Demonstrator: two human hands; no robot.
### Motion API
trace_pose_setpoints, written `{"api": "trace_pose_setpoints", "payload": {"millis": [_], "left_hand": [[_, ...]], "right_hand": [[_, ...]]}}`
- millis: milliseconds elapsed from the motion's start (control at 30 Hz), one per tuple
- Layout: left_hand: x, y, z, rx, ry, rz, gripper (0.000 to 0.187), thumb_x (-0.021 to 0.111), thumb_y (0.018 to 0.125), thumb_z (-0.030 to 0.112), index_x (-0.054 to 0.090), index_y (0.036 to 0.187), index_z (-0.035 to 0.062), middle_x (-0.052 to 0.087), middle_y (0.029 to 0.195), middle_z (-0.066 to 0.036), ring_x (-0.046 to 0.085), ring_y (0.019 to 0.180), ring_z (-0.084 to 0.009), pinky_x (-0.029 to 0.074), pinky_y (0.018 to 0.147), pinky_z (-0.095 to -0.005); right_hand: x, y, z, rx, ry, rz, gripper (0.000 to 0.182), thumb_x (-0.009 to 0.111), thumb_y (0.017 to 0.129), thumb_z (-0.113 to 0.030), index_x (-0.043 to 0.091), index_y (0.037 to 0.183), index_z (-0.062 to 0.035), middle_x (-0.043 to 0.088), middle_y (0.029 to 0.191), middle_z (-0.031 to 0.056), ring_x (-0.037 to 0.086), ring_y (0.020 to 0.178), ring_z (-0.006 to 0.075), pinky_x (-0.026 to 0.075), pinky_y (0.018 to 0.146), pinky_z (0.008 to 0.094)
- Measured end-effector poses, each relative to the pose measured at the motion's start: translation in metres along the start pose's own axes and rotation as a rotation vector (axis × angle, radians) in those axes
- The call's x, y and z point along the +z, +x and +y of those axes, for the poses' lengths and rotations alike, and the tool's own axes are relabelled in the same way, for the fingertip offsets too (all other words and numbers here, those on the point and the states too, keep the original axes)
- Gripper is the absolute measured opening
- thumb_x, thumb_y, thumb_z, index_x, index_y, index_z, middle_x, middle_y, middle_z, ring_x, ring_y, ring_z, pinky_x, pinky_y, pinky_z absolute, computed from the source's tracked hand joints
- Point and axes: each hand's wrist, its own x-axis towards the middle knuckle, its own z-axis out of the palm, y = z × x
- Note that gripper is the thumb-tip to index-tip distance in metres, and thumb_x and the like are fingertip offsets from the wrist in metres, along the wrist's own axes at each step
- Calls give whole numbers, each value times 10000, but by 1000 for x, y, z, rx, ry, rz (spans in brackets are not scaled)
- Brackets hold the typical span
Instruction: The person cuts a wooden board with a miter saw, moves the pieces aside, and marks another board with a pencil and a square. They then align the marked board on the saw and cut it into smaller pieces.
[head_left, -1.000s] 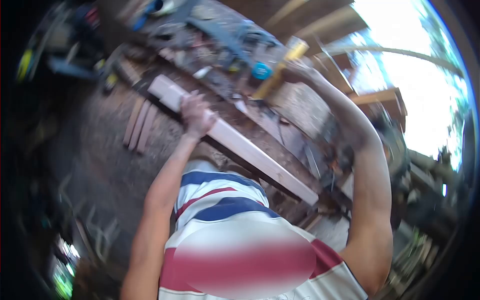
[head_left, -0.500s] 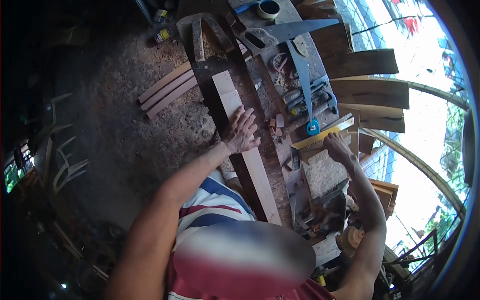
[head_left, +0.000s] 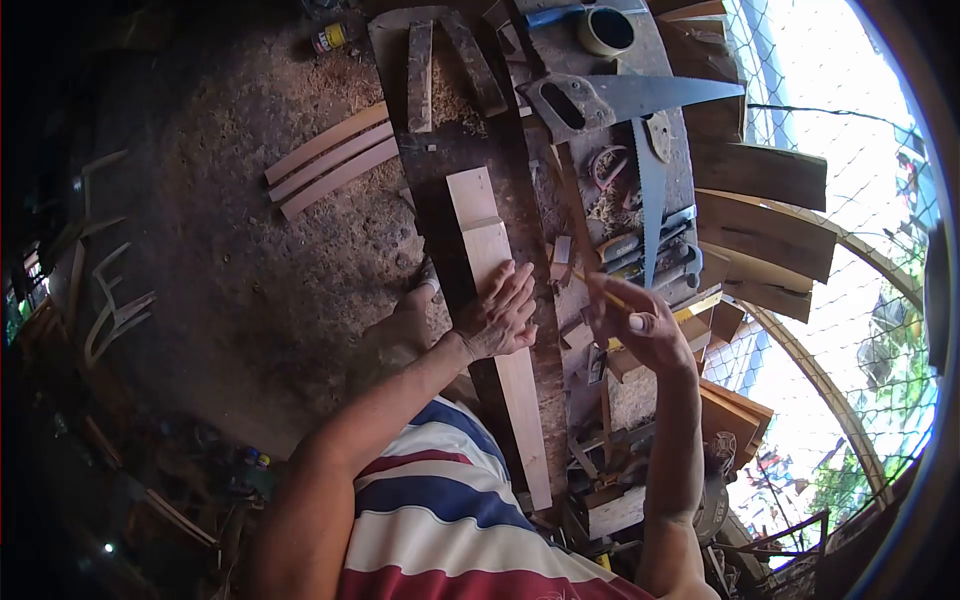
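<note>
Left hand lies over the board, likely steadying it on the bench beneath; clenched or not, cannot tell. Right hand, alongside, pinches a pencil, presumably for fine control.

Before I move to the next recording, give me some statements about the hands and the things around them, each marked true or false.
1. The right hand holds a slim yellow stick. True.
2. The left hand hangs clear of the pale board. False: it rests on the board.
3. Three wooden strips lie side by side. True.
4. The round cup is near the picture's bottom edge. False: it is near the top.
</note>
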Motion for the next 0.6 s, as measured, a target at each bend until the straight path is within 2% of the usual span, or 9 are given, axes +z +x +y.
{"api": "trace_pose_setpoints", "payload": {"millis": [67,133,200,300,400,500,533,600], "left_hand": [[1,0,0,-5,-1,-12,501,626,920,507,750,1037,36,691,1393,-193,434,1550,-370,191,1343,-597],[2,0,-1,-8,-27,4,447,647,906,465,736,1006,38,681,1390,-199,441,1543,-373,207,1338,-601],[3,0,0,-12,-84,49,357,688,878,391,705,947,41,658,1387,-215,459,1525,-379,243,1325,-611],[6,-1,0,-18,-82,62,375,697,874,396,712,965,33,652,1395,-218,453,1527,-377,237,1327,-612],[9,-3,0,-25,-100,64,393,697,881,406,716,978,27,635,1418,-226,453,1522,-380,235,1328,-611],[10,-3,1,-30,-127,53,404,700,886,412,718,993,23,613,1443,-239,454,1515,-387,230,1328,-617],[10,-2,0,-29,-128,54,398,702,887,407,716,990,23,608,1449,-243,453,1515,-390,232,1327,-619],[11,-3,0,-24,-134,50,386,705,890,398,712,985,24,596,1459,-251,450,1515,-395,235,1325,-624]], "right_hand": [[20,34,-1,-42,-94,54,467,751,1033,-269,697,1333,85,705,898,65,672,764,122,560,703,295],[28,73,-1,-42,-403,187,462,739,1053,-323,723,1290,74,702,871,39,664,753,112,541,691,290],[44,108,-3,-134,-755,333,476,714,1072,-409,764,1186,50,684,804,1,654,727,96,519,673,284],[53,155,15,-140,-706,228,464,678,1090,-420,780,1101,32,718,808,15,652,716,91,504,660,286],[54,184,48,-281,-859,134,471,645,1104,-431,779,1099,21,753,827,50,655,734,99,503,660,288],[59,192,56,-249,-647,176,482,650,1102,-432,777,1126,32,765,872,55,661,763,93,501,653,271],[65,189,48,-262,-590,234,466,659,1096,-399,770,1126,52,778,884,81,678,759,121,532,684,289],[57,196,48,-307,-719,198,438,656,1078,-367,770,1087,56,785,861,116,718,771,168,554,722,328]]}}
